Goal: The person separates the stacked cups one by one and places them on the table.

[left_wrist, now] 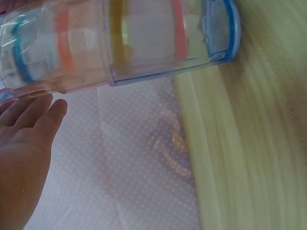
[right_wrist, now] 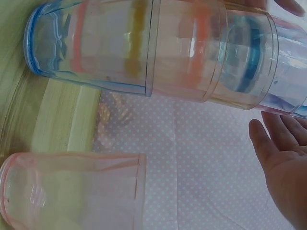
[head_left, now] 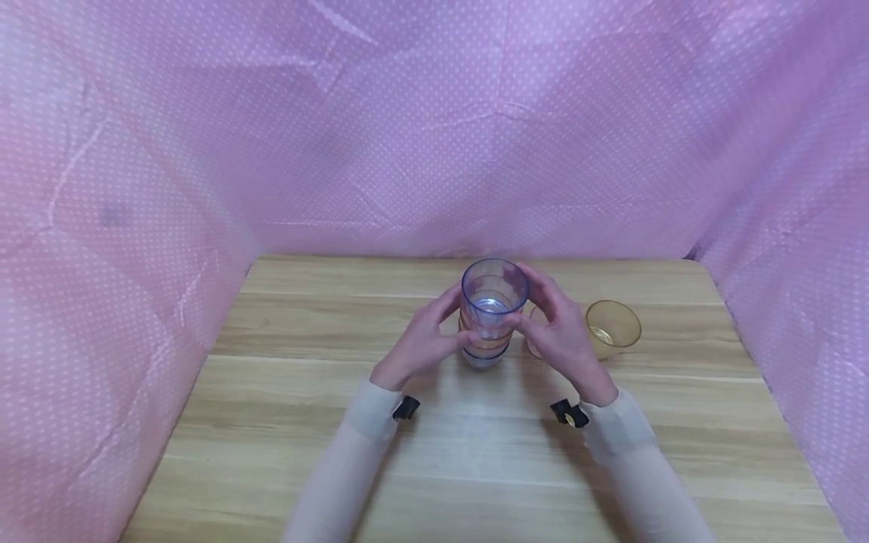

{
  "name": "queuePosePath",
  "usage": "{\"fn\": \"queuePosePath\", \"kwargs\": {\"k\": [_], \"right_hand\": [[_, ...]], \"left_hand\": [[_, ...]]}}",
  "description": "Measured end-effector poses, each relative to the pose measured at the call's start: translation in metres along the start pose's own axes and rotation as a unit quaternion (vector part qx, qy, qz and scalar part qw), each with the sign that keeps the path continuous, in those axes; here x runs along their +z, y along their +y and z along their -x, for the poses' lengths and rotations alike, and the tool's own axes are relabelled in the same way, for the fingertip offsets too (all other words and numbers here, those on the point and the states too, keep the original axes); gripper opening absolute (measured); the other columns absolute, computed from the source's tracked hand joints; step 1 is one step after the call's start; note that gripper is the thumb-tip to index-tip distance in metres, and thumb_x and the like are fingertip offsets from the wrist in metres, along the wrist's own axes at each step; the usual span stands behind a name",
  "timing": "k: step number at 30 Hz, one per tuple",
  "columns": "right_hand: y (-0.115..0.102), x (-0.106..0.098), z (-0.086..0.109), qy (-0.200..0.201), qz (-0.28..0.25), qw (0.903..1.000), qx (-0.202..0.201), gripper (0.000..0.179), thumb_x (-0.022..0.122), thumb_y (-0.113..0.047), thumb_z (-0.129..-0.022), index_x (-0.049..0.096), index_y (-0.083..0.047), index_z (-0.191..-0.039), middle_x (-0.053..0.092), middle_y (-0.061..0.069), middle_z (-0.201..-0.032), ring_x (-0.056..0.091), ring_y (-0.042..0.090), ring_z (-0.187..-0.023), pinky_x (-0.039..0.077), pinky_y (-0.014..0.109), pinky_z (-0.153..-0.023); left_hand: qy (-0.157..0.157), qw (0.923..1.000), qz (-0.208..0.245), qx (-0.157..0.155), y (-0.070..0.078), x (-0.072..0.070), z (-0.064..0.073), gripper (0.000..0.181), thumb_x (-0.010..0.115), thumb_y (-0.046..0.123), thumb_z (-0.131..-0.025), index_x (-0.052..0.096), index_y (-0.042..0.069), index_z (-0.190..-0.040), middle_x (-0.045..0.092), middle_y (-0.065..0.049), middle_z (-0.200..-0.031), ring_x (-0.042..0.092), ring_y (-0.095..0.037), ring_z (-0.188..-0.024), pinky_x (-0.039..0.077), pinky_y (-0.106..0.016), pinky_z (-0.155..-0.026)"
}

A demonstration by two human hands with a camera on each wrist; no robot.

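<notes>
Stack of nested clear cups point(head_left: 492, 305) upright on wood table point(head_left: 475, 467), btwn both hands, toward far edge; blue-rimmed cup on top. L hand point(head_left: 429, 332) and R hand point(head_left: 558, 332): fingers + thumbs curved round upper stack, opp. sides, holding it. Pink cup point(right_wrist: 72, 191) stands just R of stack, partly hidden behind R hand in head view. Yellow cup point(head_left: 614, 328) upright further R, apart from stack. Pink dotted cloth point(head_left: 407, 151) behind + both sides of table.
</notes>
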State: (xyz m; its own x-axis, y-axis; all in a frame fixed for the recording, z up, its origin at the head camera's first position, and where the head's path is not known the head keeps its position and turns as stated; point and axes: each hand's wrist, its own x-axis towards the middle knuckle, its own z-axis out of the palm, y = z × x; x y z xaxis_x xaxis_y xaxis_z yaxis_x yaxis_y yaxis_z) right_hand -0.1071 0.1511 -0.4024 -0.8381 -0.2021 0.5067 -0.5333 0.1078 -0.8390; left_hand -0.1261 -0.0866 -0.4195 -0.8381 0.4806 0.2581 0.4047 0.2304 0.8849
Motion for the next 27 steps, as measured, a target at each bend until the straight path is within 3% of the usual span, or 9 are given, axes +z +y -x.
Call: {"fn": "queuePosePath", "kwargs": {"k": [7, 15, 22, 27], "right_hand": [[0.000, -0.002, 0.000, 0.001, 0.003, 1.0000, 0.000, 0.070, 0.081, -0.004, -0.086, 0.049, 0.003, -0.148, 0.059, 0.023, -0.143, 0.058, 0.011, -0.132, 0.044, 0.029, -0.116], [0.001, -0.007, -0.001, -0.029, -0.012, 0.9995, 0.002, 0.070, 0.078, -0.009, -0.092, 0.044, 0.003, -0.152, 0.054, 0.025, -0.149, 0.054, 0.012, -0.136, 0.043, 0.029, -0.116], [0.000, -0.015, -0.009, -0.075, 0.029, 0.9960, 0.040, 0.092, 0.088, -0.015, -0.082, 0.038, -0.005, -0.158, 0.051, 0.016, -0.155, 0.051, 0.022, -0.140, 0.041, 0.030, -0.119], [-0.002, -0.018, -0.017, -0.119, 0.019, 0.9893, 0.083, 0.102, 0.091, -0.009, -0.079, 0.032, -0.005, -0.161, 0.046, 0.015, -0.158, 0.044, 0.032, -0.145, 0.035, 0.039, -0.123]], "left_hand": [[-0.007, 0.9999, -0.008, 0.011, 0.003, -0.002, -0.007, 0.080, 0.084, 0.012, -0.089, 0.042, 0.009, -0.157, 0.063, -0.014, -0.141, 0.060, -0.024, -0.132, 0.045, -0.033, -0.116], [-0.019, 0.9996, -0.010, 0.016, 0.003, -0.002, -0.008, 0.075, 0.081, 0.012, -0.091, 0.044, 0.012, -0.156, 0.060, -0.010, -0.146, 0.060, -0.024, -0.131, 0.044, -0.033, -0.116], [-0.021, 0.9995, -0.018, 0.016, 0.002, -0.002, -0.009, 0.074, 0.081, 0.013, -0.092, 0.044, 0.014, -0.156, 0.060, -0.010, -0.145, 0.060, -0.024, -0.131, 0.044, -0.035, -0.116], [-0.025, 0.9995, -0.016, 0.012, 0.002, -0.002, -0.008, 0.076, 0.080, 0.014, -0.092, 0.043, 0.015, -0.158, 0.060, -0.009, -0.146, 0.058, -0.022, -0.133, 0.043, -0.034, -0.117]]}}
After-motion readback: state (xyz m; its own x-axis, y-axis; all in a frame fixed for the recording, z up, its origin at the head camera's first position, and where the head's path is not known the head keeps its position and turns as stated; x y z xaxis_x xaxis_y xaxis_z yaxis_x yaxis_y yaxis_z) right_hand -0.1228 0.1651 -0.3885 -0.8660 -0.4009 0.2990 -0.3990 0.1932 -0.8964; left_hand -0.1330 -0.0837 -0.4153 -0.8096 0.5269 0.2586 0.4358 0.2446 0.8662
